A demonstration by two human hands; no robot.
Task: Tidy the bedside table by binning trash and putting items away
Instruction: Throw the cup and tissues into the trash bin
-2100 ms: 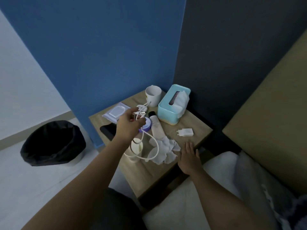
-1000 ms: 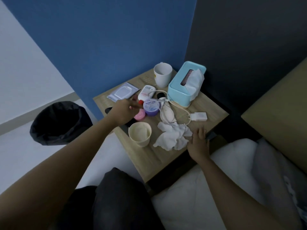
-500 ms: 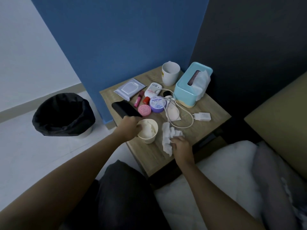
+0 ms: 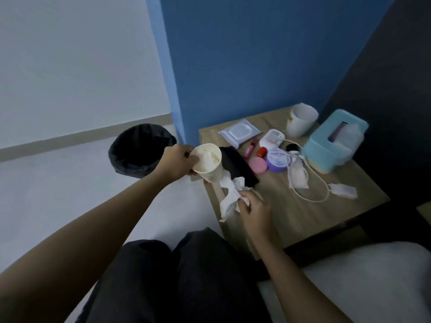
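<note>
Mid trash-binning, the left hand (image 4: pixel 179 163) grips the paper cup (image 4: pixel 208 164) and the right hand (image 4: pixel 253 210) clutches the crumpled tissue (image 4: pixel 229 198); next, both probably go into the black bin (image 4: pixel 123 159).

Matt wood-grain tbl (image 4: pixel 291 217), crumpled paper tissue (image 4: pixel 229 201), paper cup (image 4: pixel 211 171).

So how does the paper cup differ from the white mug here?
The paper cup is lifted and tilted in the left hand; the white mug stands upright, untouched, at the back of the table. The cup is cream, with crumpled tissue inside; the mug looks whiter. Both are open-topped.
</note>
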